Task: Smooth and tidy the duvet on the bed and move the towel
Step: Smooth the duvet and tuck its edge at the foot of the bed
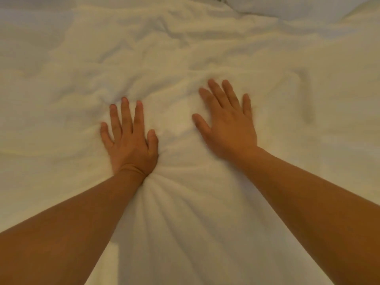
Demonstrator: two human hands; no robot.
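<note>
A white, wrinkled duvet [174, 58] fills nearly the whole view. My left hand [129, 140] lies flat on it, palm down, fingers straight and spread, and creases fan out from under its wrist toward me. My right hand [228, 122] is a little farther away and to the right, also palm down with fingers spread, slightly blurred, on the duvet. A raised fold of fabric stands between the two hands. No towel is in view.
A white pillow [287, 7] shows at the far top right edge, beyond the duvet. Deeper folds run across the duvet beyond my hands.
</note>
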